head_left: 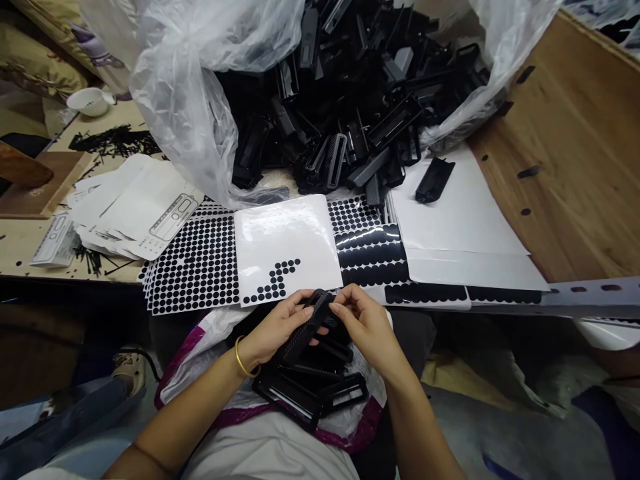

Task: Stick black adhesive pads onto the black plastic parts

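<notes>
My left hand (276, 328), with a gold bangle at the wrist, is closed around a long black plastic part (306, 330) with a textured face, held tilted above my lap. At the part's upper end my right hand (364, 321) has thumb and forefinger pinched together; what lies between them is too small to make out. Below both hands, more black plastic parts (290, 398) lie in a white plastic bag (361, 427) with a purple edge on my lap. Just beyond my hands is a white sticker sheet (287, 230) with a few black round stickers left near its lower edge.
Sheets full of black dots (200, 267) lie left of the white sheet. A clear plastic bag (185, 87) spills a heap of black parts (345, 100) at the back. White sheets (460, 207) lie right, printed cards (135, 207) left, beside a white cup (90, 101).
</notes>
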Available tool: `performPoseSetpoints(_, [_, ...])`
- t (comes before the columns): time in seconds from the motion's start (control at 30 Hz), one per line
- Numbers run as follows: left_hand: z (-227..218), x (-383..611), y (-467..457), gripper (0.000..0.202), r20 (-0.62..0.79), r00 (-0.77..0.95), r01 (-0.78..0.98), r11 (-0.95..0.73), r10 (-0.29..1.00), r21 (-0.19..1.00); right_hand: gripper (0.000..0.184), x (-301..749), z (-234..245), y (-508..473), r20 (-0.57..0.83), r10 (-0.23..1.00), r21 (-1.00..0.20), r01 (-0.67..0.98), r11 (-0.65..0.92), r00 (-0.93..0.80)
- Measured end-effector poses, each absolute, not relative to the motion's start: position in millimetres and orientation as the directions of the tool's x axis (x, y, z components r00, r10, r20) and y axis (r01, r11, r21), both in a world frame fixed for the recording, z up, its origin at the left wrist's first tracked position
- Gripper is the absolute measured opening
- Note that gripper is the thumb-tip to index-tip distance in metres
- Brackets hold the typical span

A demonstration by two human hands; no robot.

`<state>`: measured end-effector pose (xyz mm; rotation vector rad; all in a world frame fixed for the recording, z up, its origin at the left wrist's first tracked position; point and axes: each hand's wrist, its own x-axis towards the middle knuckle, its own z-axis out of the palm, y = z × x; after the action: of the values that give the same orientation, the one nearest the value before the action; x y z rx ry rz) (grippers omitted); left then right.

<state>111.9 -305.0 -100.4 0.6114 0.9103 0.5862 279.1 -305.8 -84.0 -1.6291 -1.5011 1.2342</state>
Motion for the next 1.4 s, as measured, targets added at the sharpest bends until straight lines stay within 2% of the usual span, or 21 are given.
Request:
performPoseSetpoints(0.3, [-106.5, 115.2, -308.0, 0.038, -0.529, 0.419, -0.133, 0.627, 0.738, 0.768, 0.013, 268.5, -83.4, -304.2, -0.155, 0.987, -0.871, 0.475, -0.122, -0.03])
performPoseSetpoints(0.4, [-104.9, 115.1, -306.4, 0.039, -0.533, 0.429, -0.157, 0.641, 0.73, 0.751, 0.013, 268.2, -84.9, -304.4, -0.145, 0.989, -0.882, 0.456, -0.119, -0.022])
performPoseSetpoints(0.5, [-101.9, 114.3, -303.1, 0.04, -0.549, 0.481, -0.22, 0.701, 0.683, 0.679, 0.012, 270.3, -85.3, -305.7, -0.171, 0.985, -0.913, 0.38, -0.146, -0.032])
performPoseSetpoints(0.6, [-99.6, 114.2, -300.6, 0.038, -0.546, 0.514, -0.26, 0.727, 0.661, 0.635, 0.012, 273.2, -81.2, -309.1, -0.212, 0.974, -0.953, 0.236, -0.188, -0.081])
performPoseSetpoints(0.7, [-98.7, 114.8, -300.0, 0.036, -0.542, 0.472, -0.259, 0.697, 0.696, 0.669, 0.013, 276.3, -71.9, -314.1, -0.193, 0.976, -0.977, 0.114, -0.182, -0.098])
performPoseSetpoints(0.77, [-98.2, 114.9, -300.2, 0.035, -0.552, 0.426, -0.244, 0.679, 0.717, 0.693, 0.013, 278.4, -66.1, -317.0, -0.153, 0.986, -0.985, 0.093, -0.146, -0.072])
performPoseSetpoints(1.03, [-91.4, 112.4, -300.2, 0.034, -0.599, 0.463, -0.183, 0.731, 0.654, 0.657, 0.013, 280.5, -78.4, -314.3, -0.167, 0.984, -0.938, 0.319, -0.139, -0.063])
performPoseSetpoints(1.4, [-88.4, 111.2, -301.5, 0.035, -0.588, 0.481, -0.167, 0.726, 0.651, 0.667, 0.013, 276.3, -84.9, -311.1, -0.171, 0.982, -0.912, 0.391, -0.126, -0.081])
